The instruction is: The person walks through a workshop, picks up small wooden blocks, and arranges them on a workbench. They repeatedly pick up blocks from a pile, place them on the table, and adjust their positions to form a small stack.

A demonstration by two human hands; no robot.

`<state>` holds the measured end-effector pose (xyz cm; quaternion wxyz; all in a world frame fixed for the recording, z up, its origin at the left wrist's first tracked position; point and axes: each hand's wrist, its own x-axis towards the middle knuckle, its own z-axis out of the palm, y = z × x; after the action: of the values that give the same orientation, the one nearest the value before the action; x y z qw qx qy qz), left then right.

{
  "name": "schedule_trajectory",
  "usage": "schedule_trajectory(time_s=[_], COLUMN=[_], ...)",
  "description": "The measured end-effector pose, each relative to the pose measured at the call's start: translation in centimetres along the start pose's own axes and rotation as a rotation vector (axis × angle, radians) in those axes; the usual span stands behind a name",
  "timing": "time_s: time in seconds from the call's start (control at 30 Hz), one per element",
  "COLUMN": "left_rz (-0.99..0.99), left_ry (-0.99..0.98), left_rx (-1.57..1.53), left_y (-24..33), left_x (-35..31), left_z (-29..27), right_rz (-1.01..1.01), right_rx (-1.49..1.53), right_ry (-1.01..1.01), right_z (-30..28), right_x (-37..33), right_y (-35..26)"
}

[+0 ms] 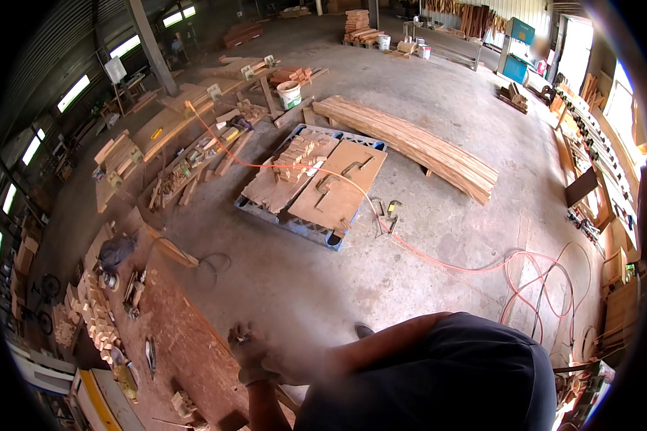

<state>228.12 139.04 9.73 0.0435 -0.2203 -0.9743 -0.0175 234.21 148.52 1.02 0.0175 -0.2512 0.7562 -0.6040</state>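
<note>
My left hand (246, 345) is raised over the near edge of a reddish-brown workbench (187, 345), its fingers curled. It seems to wear a glove or cuff. Whatever small thing lies in those fingers is too blurred to make out. Close against it, at the wrist side, is my right hand (287, 365), reaching in from the right; a hazy smear hides its fingers. On the bench top lie a slim metal hand tool (150, 357), a small wooden block (183, 404) and a dark grey cloth (118, 251). Many wooden blocks (95, 316) line the bench's far-left side.
Ahead on the concrete floor, a blue pallet (334, 241) bears brown sheets, wooden pieces and clamps (327, 188). Long planks (410, 144) lie behind it. An orange hose (438, 264) crosses the floor into coils at right. A white bucket (289, 95) stands near another bench (169, 122).
</note>
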Motion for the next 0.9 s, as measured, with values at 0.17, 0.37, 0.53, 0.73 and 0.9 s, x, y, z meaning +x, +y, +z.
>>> schedule_trajectory(time_s=[0.17, 0.37, 0.53, 0.73, 0.9], left_rz=[-0.054, 0.158, 0.189, 0.053, -0.065], left_ry=[0.017, 0.044, -0.124, -0.188, -0.207], left_rx=[-0.025, 0.129, 0.092, -0.359, -0.446], left_y=[-2.4, -4.4, -0.3, 3.2, 1.9], left_x=[-1.0, -2.6, -5.4, -8.6, -11.2], left_z=[5.5, 11.3, 8.7, 11.9, 13.0], right_rz=[0.022, 0.047, -0.040, 0.501, 1.133], right_rx=[-0.221, -0.281, -0.529, -1.930, -2.788], right_ry=[-0.157, -0.466, -0.151, -0.905, -1.252], right_z=[-1.5, -6.7, -4.1, 8.1, 13.8], right_x=[-0.9, -0.2, -0.2, 0.2, 0.8], right_y=[-3.9, -12.7, -9.7, 8.1, 4.9])
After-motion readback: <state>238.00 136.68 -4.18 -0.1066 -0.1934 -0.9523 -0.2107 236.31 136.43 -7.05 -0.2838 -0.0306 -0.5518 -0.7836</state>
